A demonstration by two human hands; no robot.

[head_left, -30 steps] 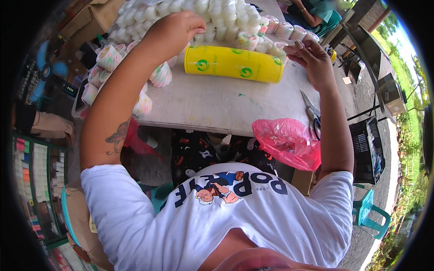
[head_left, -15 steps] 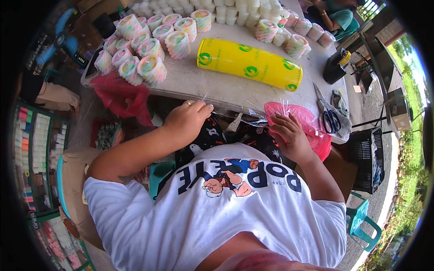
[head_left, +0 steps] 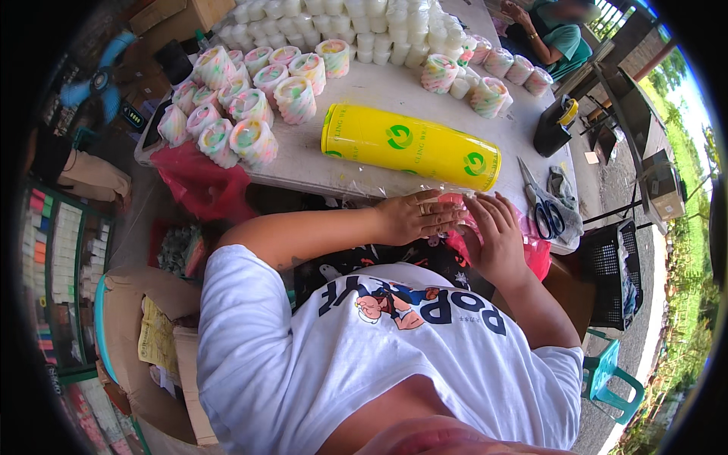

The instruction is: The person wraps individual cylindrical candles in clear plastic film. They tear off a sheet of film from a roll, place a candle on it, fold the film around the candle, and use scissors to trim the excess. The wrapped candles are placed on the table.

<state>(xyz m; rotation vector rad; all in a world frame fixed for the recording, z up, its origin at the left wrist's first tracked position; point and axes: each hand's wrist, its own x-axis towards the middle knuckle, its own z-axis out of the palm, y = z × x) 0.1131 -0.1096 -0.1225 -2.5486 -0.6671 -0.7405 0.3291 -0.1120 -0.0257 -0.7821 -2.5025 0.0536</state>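
Observation:
My left hand (head_left: 419,216) reaches across to the right just in front of the table edge, its fingers stretched out nearly flat. Beside it, my right hand (head_left: 493,226) has its fingers spread, and the fingertips of the two hands almost meet. What lies beneath them is hidden. A pink plastic bag (head_left: 537,254) hangs from the edge behind my right hand. The yellow roll of cling wrap (head_left: 413,144) lies on the table beyond both hands, with clear film (head_left: 362,184) crumpled along the edge to its left.
Swirled pastel cups (head_left: 254,106) stand grouped at the left, and stacked white cups (head_left: 364,34) fill the back. Scissors (head_left: 544,208) rest on a grey cloth at the right, near a black holder (head_left: 556,125). Another person (head_left: 557,42) sits at the far right.
My left hand has moved right, from the table edge to beside my right hand, and opened its pinch. The cling wrap roll has turned and shifted nearer.

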